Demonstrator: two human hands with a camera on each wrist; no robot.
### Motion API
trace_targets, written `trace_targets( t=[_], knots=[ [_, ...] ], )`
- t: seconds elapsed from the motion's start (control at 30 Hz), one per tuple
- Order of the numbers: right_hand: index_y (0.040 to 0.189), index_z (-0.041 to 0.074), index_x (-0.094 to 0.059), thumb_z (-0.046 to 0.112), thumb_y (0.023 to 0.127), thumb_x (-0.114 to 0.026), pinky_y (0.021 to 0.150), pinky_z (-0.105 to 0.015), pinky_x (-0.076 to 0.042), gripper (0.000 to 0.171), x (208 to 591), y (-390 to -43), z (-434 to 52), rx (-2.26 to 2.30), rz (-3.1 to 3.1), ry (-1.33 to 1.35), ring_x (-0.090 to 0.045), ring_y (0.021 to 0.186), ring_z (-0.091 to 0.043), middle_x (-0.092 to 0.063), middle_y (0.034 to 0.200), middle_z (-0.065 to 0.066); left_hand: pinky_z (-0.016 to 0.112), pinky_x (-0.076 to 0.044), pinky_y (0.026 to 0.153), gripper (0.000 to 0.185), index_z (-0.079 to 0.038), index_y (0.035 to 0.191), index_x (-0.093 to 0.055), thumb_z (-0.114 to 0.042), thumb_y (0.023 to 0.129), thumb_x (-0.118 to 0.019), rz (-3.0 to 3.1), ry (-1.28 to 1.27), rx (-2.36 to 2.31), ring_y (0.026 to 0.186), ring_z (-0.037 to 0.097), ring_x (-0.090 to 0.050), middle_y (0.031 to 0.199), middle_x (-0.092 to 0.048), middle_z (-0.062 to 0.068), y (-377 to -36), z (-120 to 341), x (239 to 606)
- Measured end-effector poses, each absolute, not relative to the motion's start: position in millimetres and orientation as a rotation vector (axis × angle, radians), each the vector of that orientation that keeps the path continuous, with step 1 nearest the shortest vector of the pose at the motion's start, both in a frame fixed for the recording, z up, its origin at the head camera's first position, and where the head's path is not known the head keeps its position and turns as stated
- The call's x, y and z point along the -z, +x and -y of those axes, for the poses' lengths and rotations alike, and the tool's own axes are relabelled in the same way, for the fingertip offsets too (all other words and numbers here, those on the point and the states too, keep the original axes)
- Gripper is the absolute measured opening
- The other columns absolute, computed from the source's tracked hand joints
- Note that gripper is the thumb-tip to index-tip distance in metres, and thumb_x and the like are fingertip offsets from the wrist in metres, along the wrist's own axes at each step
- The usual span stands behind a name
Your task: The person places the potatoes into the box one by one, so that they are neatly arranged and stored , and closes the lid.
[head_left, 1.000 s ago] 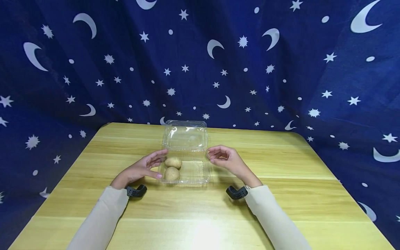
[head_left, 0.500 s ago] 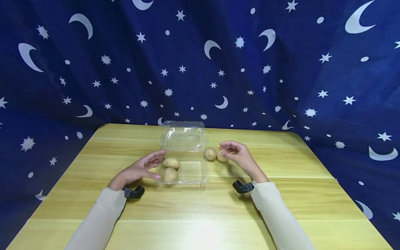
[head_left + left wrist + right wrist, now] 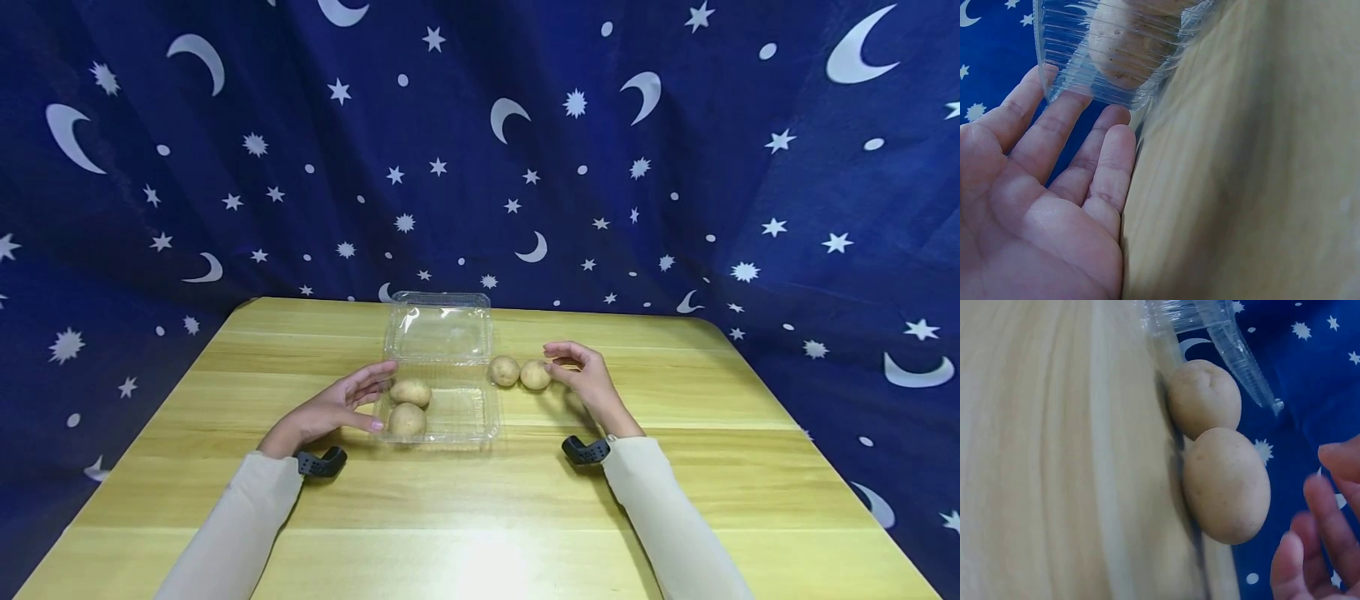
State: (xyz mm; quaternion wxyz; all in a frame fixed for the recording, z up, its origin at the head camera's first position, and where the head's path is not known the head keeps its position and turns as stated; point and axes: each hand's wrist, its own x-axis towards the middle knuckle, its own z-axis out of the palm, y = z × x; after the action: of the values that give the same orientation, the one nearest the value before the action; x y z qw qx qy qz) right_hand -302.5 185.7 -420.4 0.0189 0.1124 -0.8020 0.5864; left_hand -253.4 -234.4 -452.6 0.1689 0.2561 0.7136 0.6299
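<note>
A clear plastic clamshell container (image 3: 459, 417) lies on the table with its lid (image 3: 441, 329) tipped back. Two potatoes (image 3: 407, 420) sit inside it at the left. My left hand (image 3: 341, 407) is at the container's left side, fingers extended and the fingertips (image 3: 1121, 140) right at its ribbed wall. Outside, by the container's right edge, a round potato (image 3: 504, 371) and another potato (image 3: 1229, 487) rest side by side on the wood. Just right of them is my right hand (image 3: 587, 379), its fingers loosely bent and holding nothing; the right wrist view shows a gap between them and the nearer potato.
The wooden table (image 3: 450, 517) reaches back to a dark blue curtain (image 3: 465, 125) printed with moons and stars. Black bands (image 3: 322, 462) circle both wrists below light sleeves (image 3: 232, 517).
My right hand has moved right, away from the container's right side, bringing the two potatoes there into view. The left hand stays at the container's left side.
</note>
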Motion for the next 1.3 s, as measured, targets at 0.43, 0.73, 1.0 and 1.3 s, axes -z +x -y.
trace_targets(
  t=[0.43,0.73,1.0,1.3],
  knots=[
    [0.142,-0.006,-0.044,-0.001,0.089,-0.068,0.083,-0.019,-0.048,0.059,431.2,-307.0,-184.9,-1.975,2.58,0.171,-0.051,0.111,-0.027,-0.044,0.14,-0.028,0.06,-0.014,0.118,0.095,-0.001,0.158,-0.018,-0.009,0.085,-0.078,-2.035,0.719,-1.788,0.146,0.046,-0.019,0.163,-0.016,0.021,-254.3,235.6,453.7],
    [0.147,-0.004,-0.04,0.008,0.089,-0.073,0.081,-0.024,-0.046,0.068,439.0,-306.7,-176.6,-1.859,2.715,0.165,-0.051,0.11,-0.029,-0.047,0.134,-0.025,0.058,-0.016,0.117,0.095,-0.001,0.157,-0.018,-0.01,0.085,-0.078,-2.04,0.717,-1.78,0.146,0.046,-0.019,0.163,-0.017,0.022,-252.3,236.5,454.3],
    [0.144,-0.006,-0.043,0.014,0.085,-0.078,0.083,-0.03,-0.05,0.071,439.9,-302.5,-168.2,-1.67,2.785,0.164,-0.056,0.114,-0.034,-0.056,0.127,-0.026,0.059,-0.015,0.117,0.095,-0.001,0.157,-0.017,-0.009,0.085,-0.078,-2.046,0.712,-1.777,0.146,0.046,-0.019,0.163,-0.016,0.022,-250.7,236.1,452.5],
    [0.14,-0.004,-0.049,0.015,0.084,-0.079,0.081,-0.03,-0.051,0.066,437.6,-303.9,-168.8,-1.546,2.803,0.107,-0.059,0.111,-0.033,-0.059,0.126,-0.023,0.059,-0.014,0.118,0.096,0.0,0.157,-0.017,-0.009,0.084,-0.079,-2.033,0.707,-1.785,0.146,0.046,-0.018,0.163,-0.017,0.022,-251.4,234.7,451.4]
  ],
)
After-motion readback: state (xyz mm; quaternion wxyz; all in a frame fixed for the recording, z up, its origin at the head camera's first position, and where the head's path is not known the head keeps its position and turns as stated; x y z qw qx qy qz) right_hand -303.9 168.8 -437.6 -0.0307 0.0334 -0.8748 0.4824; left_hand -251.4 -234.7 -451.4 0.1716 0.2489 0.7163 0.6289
